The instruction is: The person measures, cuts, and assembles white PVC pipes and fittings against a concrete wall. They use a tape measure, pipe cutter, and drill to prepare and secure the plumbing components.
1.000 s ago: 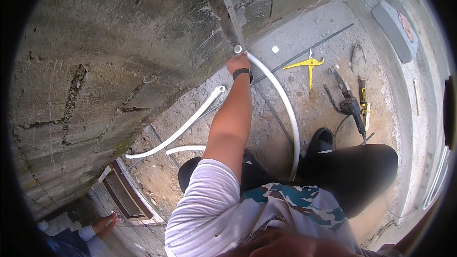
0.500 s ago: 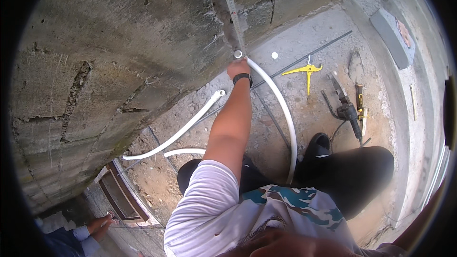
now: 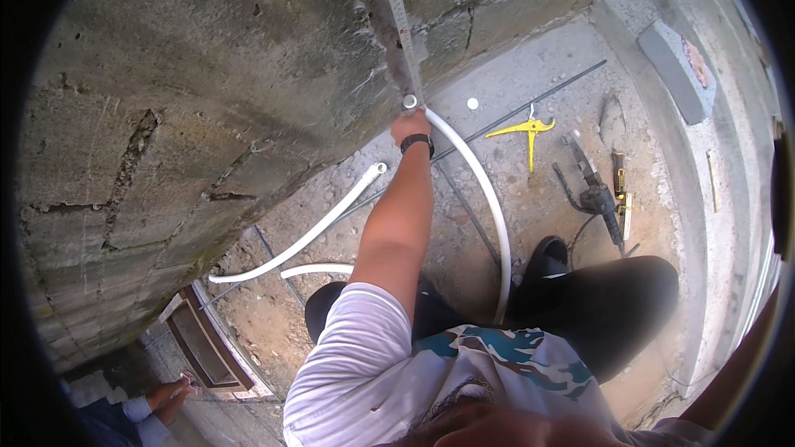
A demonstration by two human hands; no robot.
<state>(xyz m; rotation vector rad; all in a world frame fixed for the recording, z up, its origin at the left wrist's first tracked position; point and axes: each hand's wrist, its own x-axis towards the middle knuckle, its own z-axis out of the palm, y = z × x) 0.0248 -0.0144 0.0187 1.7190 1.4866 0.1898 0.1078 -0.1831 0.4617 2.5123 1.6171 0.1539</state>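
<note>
My left hand (image 3: 410,126), with a black watch on its wrist, is closed at the foot of the wall. It grips the end of a white plastic pipe (image 3: 489,186), which curves back toward my knees. A round white fitting opening (image 3: 409,102) shows just beyond the fingers. A tape measure blade (image 3: 399,21) runs along a groove in the wall down to this hand; whether the fingers touch it is hidden. Of my right arm (image 3: 737,364), only a part shows at the lower right rim; its hand is not visible.
Beside the rough block wall (image 3: 207,74) lie another white pipe (image 3: 306,240), dark rods (image 3: 472,207), a yellow pipe cutter (image 3: 528,128), a power tool (image 3: 598,199) and a yellow-black cutter knife (image 3: 619,174). A grey block (image 3: 675,70) rests on a ledge. Another person's bare limbs (image 3: 166,401) show lower left.
The whole view has shifted slightly, so the floor things sit a little further left and lower. My left hand keeps its grip at the wall's foot. The other person's limbs have moved slightly.
</note>
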